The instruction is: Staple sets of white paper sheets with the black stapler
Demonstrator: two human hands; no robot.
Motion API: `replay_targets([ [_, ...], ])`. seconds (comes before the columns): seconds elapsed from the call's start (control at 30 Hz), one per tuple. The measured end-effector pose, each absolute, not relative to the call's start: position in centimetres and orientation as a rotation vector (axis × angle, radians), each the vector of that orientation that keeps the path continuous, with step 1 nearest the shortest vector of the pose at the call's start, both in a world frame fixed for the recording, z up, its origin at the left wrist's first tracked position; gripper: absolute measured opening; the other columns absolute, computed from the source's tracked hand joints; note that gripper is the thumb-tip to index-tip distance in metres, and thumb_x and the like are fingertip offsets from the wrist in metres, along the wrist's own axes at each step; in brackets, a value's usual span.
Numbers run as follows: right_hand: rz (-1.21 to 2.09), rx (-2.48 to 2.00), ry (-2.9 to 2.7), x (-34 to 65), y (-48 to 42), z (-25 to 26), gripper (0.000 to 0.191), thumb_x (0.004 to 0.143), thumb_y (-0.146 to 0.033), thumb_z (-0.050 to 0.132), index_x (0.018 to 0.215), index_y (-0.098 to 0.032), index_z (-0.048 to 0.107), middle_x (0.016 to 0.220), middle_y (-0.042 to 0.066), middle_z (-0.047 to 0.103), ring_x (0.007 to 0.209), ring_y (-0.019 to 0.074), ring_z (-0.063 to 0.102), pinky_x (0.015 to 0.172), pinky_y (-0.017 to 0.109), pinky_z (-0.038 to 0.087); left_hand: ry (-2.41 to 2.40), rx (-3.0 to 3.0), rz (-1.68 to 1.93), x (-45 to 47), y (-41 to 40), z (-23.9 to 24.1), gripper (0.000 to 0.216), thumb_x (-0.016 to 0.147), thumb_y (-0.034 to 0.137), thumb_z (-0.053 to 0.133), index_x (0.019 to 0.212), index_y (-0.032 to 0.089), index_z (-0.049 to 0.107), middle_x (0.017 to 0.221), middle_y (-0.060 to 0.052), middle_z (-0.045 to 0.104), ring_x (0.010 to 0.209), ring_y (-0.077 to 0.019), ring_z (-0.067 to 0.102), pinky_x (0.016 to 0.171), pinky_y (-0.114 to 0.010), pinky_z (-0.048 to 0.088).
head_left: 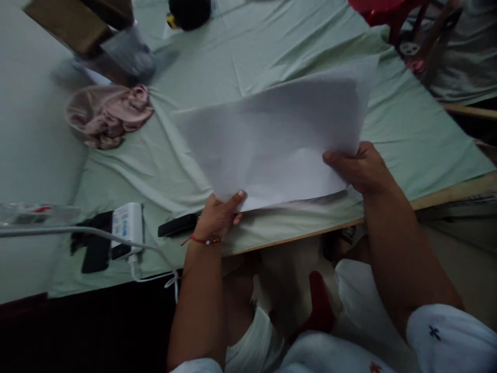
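Observation:
A white sheet of paper [272, 140], perhaps several sheets together, is held up over the near edge of the table by both hands. My left hand [219, 215], with a red string bracelet at the wrist, grips its lower left corner with the thumb on top. At the right side, my right hand [363, 166] pinches the sheet, thumb on its face and fingers hidden behind. The paper's far edge is blurred and slightly bowed. Just left of my left hand, a black oblong object [177, 226] lies on the cloth.
A pale green cloth [186, 176] covers the table. On the left sit a white power bank [127, 228] with a cable, a black phone-like item [96, 254] and a pink cloth bundle [112, 114]. Cardboard boxes [73, 26] stand behind; a red chair [388, 10] is at far right.

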State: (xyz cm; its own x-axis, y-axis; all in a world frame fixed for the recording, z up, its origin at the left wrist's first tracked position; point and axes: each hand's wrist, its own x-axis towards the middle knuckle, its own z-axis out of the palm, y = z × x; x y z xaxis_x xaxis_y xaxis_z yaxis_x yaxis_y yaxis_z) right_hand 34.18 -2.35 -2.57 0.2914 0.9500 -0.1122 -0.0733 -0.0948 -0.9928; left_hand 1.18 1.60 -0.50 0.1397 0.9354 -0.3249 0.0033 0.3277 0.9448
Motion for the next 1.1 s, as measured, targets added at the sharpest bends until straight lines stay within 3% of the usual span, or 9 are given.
replay_targets([
  [0.13,1.251,-1.370,-0.909,33.7,-2.5,-1.6,0.041,0.060,-0.046,0.104,0.082,-0.022,0.079,0.085,0.006,0.077,0.073,0.0201,0.067,0.061,0.033,0.058,1.324,1.032,0.953,0.8,1.5,-0.5,0.047,0.057,0.040,0.101,0.085,0.018,0.069,0.070,0.006,0.061,0.048,-0.0053,0.043,0.031,-0.016,0.034],
  [0.3,1.143,-1.372,-0.886,33.8,-2.4,-2.0,0.038,0.061,-0.044,0.104,0.080,-0.024,0.078,0.084,0.004,0.075,0.075,0.0182,0.064,0.065,0.032,0.059,1.372,1.027,0.920,0.7,1.4,-0.7,0.049,0.055,0.033,0.101,0.089,0.019,0.069,0.067,0.007,0.061,0.049,-0.0059,0.047,0.036,-0.015,0.032],
  [0.57,1.058,-1.387,-0.860,33.5,-2.2,-1.9,0.038,0.061,-0.045,0.103,0.072,-0.024,0.074,0.073,0.002,0.066,0.067,0.0165,0.056,0.059,0.033,0.053,1.227,1.188,0.993,1.2,1.1,-1.1,0.042,0.060,0.027,0.100,0.087,0.019,0.069,0.074,0.003,0.063,0.073,-0.0108,0.060,0.066,-0.019,0.053],
  [0.77,1.042,-1.384,-0.757,33.5,-1.6,-2.9,0.054,0.072,-0.069,0.094,0.065,-0.025,0.064,0.063,0.001,0.059,0.055,0.0145,0.050,0.048,0.030,0.040,1.286,1.187,0.874,1.2,0.5,-1.2,0.039,0.067,0.036,0.100,0.077,0.019,0.067,0.064,0.003,0.054,0.052,-0.0082,0.041,0.043,-0.021,0.034],
  [0.97,1.040,-1.469,-0.764,33.6,-1.7,-2.6,0.061,0.076,-0.083,0.084,0.074,-0.025,0.066,0.067,0.002,0.064,0.053,0.0150,0.053,0.047,0.030,0.040,1.237,1.156,0.877,1.3,0.2,-1.0,0.042,0.063,0.031,0.103,0.075,0.019,0.064,0.061,0.004,0.052,0.048,-0.0066,0.039,0.041,-0.021,0.030],
  [1.1,0.697,-1.665,-0.986,33.3,-1.8,-1.6,0.070,0.083,-0.086,0.074,0.060,-0.024,0.051,0.055,0.000,0.045,0.053,0.0132,0.041,0.046,0.029,0.026,1.210,1.125,0.829,1.4,-0.2,-0.6,0.044,0.060,0.033,0.102,0.070,0.019,0.061,0.058,0.004,0.054,0.046,-0.0058,0.038,0.040,-0.020,0.027],
])
